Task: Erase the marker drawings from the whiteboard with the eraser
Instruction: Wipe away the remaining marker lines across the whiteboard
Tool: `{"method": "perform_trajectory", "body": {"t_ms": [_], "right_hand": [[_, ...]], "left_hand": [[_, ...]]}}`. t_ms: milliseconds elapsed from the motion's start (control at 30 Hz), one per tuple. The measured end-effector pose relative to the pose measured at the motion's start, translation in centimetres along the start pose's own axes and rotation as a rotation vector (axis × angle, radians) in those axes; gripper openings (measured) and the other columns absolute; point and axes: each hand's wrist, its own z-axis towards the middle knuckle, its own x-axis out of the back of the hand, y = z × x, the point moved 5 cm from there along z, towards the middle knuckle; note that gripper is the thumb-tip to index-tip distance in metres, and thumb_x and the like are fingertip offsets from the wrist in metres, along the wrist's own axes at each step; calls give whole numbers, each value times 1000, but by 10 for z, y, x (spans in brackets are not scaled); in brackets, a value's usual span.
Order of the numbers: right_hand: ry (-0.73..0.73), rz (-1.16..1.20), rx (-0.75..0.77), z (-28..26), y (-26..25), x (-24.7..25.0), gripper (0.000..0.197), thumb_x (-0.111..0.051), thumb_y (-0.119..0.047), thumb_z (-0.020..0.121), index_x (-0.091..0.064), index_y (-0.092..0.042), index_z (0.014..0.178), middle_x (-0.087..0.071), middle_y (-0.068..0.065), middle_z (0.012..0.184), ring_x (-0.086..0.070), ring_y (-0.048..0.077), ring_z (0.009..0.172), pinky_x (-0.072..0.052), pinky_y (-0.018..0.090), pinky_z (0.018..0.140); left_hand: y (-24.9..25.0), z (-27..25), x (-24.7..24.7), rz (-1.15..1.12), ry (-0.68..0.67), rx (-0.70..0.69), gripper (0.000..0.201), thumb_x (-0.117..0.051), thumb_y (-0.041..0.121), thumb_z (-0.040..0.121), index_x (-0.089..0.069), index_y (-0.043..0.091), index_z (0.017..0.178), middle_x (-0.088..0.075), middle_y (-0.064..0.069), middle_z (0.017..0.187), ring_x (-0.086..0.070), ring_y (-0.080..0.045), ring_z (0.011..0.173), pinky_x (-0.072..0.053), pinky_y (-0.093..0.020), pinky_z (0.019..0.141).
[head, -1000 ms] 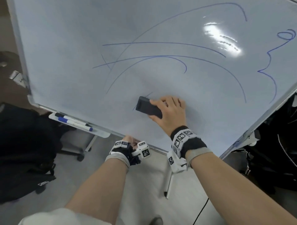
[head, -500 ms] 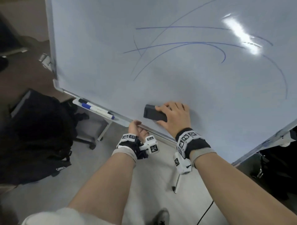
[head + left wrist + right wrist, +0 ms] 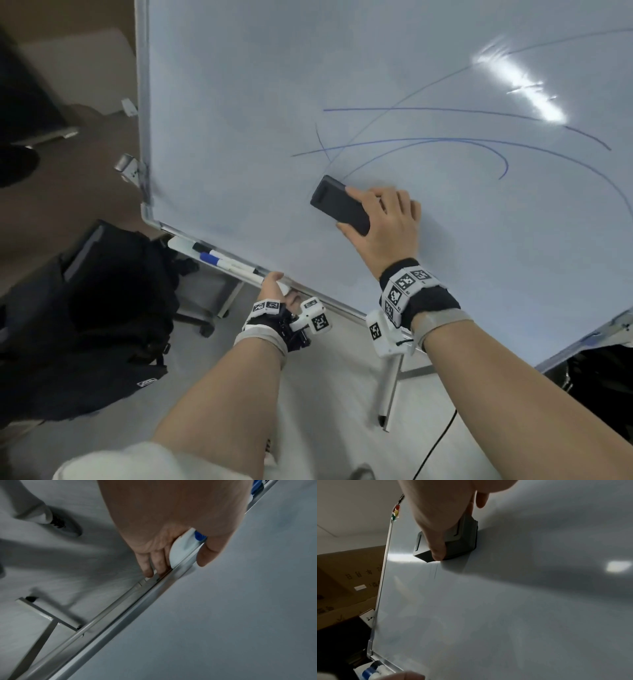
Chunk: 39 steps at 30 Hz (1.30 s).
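Eraser, head view: eraser (image 3: 340, 204) is lying flat on whiteboard (image 3: 239, 102), just below blue lines (image 3: 411, 140); right hand (image 3: 385, 226) is gripping it.
Left wrist view: left hand (image 3: 175, 524) is clasping the marker tray (image 3: 184, 550) at the board's lower edge.
Right wrist view: thumb is pinching the eraser's side.

glossy whiteboard (image 3: 342, 68), metal frame (image 3: 120, 615)

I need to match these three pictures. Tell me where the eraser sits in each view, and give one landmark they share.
Head: the eraser lies centre frame, flat on the whiteboard, gripped by the right hand.
Left wrist: not in it.
Right wrist: the eraser is upper left, under the thumb.
Shared landmark: the blue-capped marker on the tray.
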Motion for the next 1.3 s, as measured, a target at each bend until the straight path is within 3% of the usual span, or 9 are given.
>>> {"method": "perform_trajectory", "body": {"t_ms": [200, 367, 567, 667, 767, 900, 1100, 1233, 1300], "right_hand": [[118, -23, 8, 26, -22, 4, 51, -76, -43, 76, -64, -29, 123, -59, 2, 110, -49, 27, 96, -36, 39, 85], [-103, -44, 158, 4, -46, -31, 52, -85, -43, 65, -67, -30, 112, -60, 0, 102, -54, 28, 91, -33, 40, 81], [38, -48, -43, 37, -42, -6, 54, -80, -45, 69, -64, -29, 119, -57, 6, 103, -50, 29, 93, -34, 40, 80], [170, -99, -61, 54, -41, 15, 51, -76, -39, 74, -63, -26, 122, -57, 7, 105, -50, 31, 94, -36, 41, 81], [118, -96, 3, 39, -50, -1, 52, -79, -40, 73, -65, -26, 121, -58, 6, 104, -50, 30, 92, -36, 40, 80], [-70, -87, 156, 15, -71, -35, 52, -82, -46, 71, -66, -29, 116, -59, 3, 102, -53, 31, 91, -37, 41, 79], [204, -75, -94, 72, -65, 3, 53, -72, -46, 78, -61, -34, 129, -60, 1, 112, -52, 29, 97, -38, 40, 82], [42, -63, 89, 61, -88, -20, 55, -78, -44, 73, -64, -34, 125, -60, 2, 110, -52, 29, 98, -35, 40, 82], [-34, -96, 183, 50, -96, -31, 54, -79, -45, 72, -66, -33, 122, -62, 0, 107, -54, 30, 96, -35, 40, 81]], "left_hand": [[45, -47, 11, 167, 35, -161, 61, -68, 33, 66, -62, 8, 121, -59, -10, 94, -61, -26, 73, -53, -34, 72], [56, -32, 12, 213, -39, -178, 74, -68, 33, 70, -52, 8, 137, -58, -10, 101, -59, -31, 90, -54, -40, 78], [64, -85, 19, 509, -7, -83, 120, -27, 100, 64, -52, 6, 134, -60, -14, 60, -59, -23, 45, -59, -47, 63], [63, -94, 21, 591, -17, -61, 113, -25, 95, 71, -47, 7, 138, -69, -22, 65, -69, -33, 56, -55, -47, 61], [68, -82, 21, 640, 22, -115, 111, -25, 92, 76, -50, 1, 137, -64, -25, 125, -64, -39, 113, -52, -47, 91], [73, -85, 34, 723, 105, -77, 120, -25, 103, 56, -55, 0, 107, -70, -21, 66, -70, -33, 67, -56, -42, 55], [75, -93, 32, 802, 81, -152, 94, -28, 91, 76, -51, 0, 80, -57, -15, 62, -57, -21, 55, -44, -28, 40], [74, -90, 29, 769, 38, -127, 89, -27, 88, 80, -53, 6, 100, -49, -10, 69, -48, -17, 60, -58, -39, 85], [78, -99, 32, 782, 114, -139, 95, -28, 96, 69, -49, 6, 90, -50, -21, 67, -51, -25, 57, -56, -42, 83]]}}
